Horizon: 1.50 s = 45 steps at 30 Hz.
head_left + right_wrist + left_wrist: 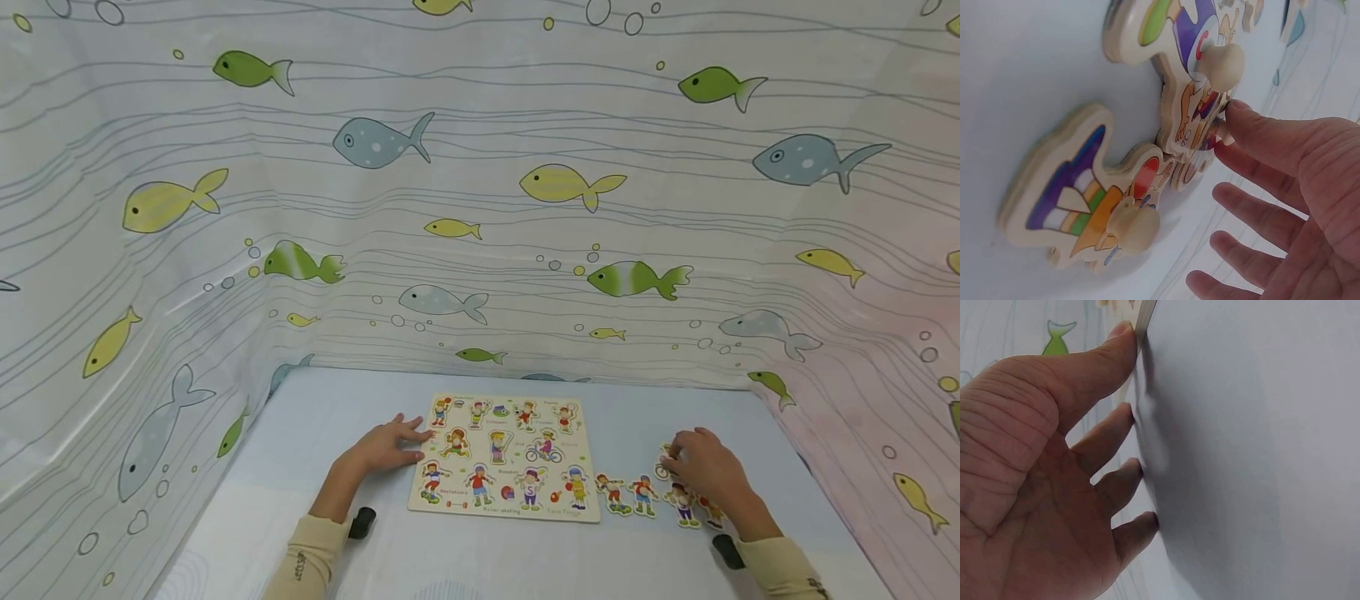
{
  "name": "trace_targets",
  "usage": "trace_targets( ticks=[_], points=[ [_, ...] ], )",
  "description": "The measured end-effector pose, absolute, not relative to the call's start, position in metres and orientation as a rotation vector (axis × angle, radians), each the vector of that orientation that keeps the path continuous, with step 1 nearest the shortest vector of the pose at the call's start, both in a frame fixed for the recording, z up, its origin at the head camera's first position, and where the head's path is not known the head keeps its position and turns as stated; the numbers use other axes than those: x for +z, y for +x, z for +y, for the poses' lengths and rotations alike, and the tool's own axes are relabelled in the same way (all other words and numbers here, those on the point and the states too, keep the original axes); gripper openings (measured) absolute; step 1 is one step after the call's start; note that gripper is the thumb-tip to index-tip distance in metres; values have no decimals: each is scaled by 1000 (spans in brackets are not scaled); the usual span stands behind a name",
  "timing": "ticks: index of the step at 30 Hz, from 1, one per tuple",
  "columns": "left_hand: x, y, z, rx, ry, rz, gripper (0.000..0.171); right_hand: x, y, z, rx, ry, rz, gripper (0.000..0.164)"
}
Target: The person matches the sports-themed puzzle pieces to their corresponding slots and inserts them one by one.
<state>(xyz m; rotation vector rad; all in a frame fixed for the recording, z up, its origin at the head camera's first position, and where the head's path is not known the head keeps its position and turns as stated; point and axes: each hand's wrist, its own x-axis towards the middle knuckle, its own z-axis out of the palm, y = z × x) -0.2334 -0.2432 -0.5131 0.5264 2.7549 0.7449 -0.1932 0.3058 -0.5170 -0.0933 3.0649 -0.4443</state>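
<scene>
A flat wooden puzzle board (553, 477) with printed sports children lies on the table. My left hand (387, 446) is at its left side; in the left wrist view the thumb (1100, 369) touches the board's edge and the other fingertips rest on the table, spread and slightly bent. Right of the board, my right hand (708, 467) pinches the small knob (1225, 132) of a puzzle piece between thumb and index finger. That piece (662, 468) shows a bicycle wheel in the head view; the hand covers much of it. The right hand's other fingers are loosely extended.
Several knobbed pieces lie by the right hand: a skateboarder piece (615, 495), a roller skater piece (643, 497), a baseball piece (685, 505) and a partly covered piece (710, 511). A fish-patterned curtain (510, 250) surrounds the pale table (420, 558) at the back and sides.
</scene>
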Motion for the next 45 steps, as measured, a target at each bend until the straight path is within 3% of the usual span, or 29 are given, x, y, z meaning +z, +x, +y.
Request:
trace_targets(
  ticks=[45],
  points=[
    [-515, -236, -246, 748, 522, 2740, 43, -495, -198, 276, -496, -273, 3167, 18]
  ],
)
